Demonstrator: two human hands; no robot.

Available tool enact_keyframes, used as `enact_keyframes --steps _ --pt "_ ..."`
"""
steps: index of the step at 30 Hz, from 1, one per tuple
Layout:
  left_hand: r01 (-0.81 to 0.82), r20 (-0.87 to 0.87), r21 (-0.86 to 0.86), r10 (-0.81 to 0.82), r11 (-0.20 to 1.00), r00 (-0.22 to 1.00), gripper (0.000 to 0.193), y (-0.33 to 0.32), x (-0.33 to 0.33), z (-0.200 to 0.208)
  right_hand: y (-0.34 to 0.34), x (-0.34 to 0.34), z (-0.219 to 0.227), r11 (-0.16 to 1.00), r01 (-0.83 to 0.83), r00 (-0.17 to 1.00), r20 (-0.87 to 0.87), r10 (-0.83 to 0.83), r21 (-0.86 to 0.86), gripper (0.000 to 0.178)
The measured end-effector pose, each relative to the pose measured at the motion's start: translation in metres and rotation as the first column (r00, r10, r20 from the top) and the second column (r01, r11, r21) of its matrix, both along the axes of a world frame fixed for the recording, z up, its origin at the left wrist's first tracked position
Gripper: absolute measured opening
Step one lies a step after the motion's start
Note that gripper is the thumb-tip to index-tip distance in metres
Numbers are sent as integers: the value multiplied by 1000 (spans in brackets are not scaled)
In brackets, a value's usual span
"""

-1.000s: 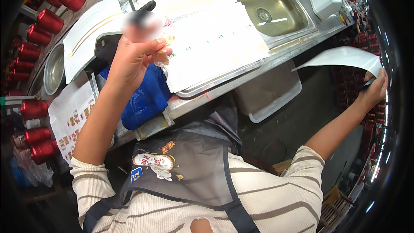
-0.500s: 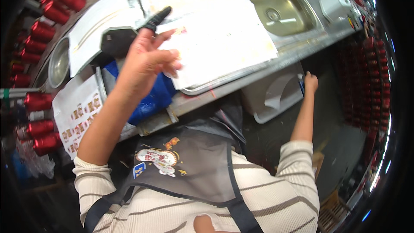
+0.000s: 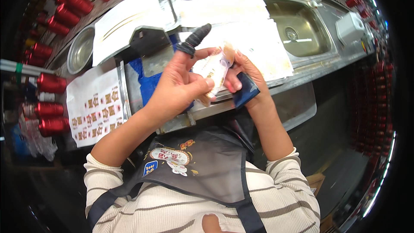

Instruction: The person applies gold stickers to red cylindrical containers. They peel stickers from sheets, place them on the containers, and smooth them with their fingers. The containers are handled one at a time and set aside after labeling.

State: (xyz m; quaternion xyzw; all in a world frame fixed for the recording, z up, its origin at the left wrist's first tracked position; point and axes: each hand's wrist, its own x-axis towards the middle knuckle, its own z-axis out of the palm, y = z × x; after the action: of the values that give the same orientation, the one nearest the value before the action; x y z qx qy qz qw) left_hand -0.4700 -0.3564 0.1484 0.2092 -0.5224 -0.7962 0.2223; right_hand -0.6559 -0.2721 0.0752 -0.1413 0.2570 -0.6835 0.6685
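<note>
A small crumpled piece of printed film [image 3: 219,68], pale with pink and gold marks, is pinched between both my hands above the white-covered counter. My left hand [image 3: 174,84] grips its near left end between thumb and fingers; a black covering wraps the raised forefinger. The fingers of my right hand [image 3: 252,75] pinch the upper right end. Against that same palm rests a flat dark blue piece [image 3: 246,91], perhaps a scraper. Beneath the hands lie large white sheets [image 3: 263,43] on a metal tray. Part of the film is hidden behind my fingers.
A sheet of printed decals [image 3: 97,108] lies at the left, near a metal bowl [image 3: 81,51] and red metal cups [image 3: 54,105]. A blue cloth or plastic sheet [image 3: 148,90] hangs over the edge. Right stand a sink [image 3: 297,28], a white container [image 3: 350,28] and, below, a grey bin [image 3: 308,103].
My right hand has risen from beside the bin to meet my left hand, still with the blue piece. The printed film now shows between both hands. The view has shifted.
</note>
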Motion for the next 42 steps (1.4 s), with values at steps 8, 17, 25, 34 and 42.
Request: enact_keyframes --steps 8,17,25,34,42 --pt "16 185 -142 10 990 983 74 50 29 -23 -24 -15 19 994 109 588 -807 -51 17 23" --pt "-56 140 319 11 946 990 74 45 31 -36 -76 -22 -13 998 -53 317 -947 44 29 36" --pt "291 569 -414 -4 863 822 31 30 39 -10 -85 -14 -20 998 16 -36 -997 65 64 38" --pt "389 409 -911 187 135 893 36 11 15 -71 -94 -15 -22 999 15 41 -998 44 45 40" --pt "309 327 -944 216 114 920 28 10 7 -74 -98 -18 -23 998 8 73 -996 57 58 41"
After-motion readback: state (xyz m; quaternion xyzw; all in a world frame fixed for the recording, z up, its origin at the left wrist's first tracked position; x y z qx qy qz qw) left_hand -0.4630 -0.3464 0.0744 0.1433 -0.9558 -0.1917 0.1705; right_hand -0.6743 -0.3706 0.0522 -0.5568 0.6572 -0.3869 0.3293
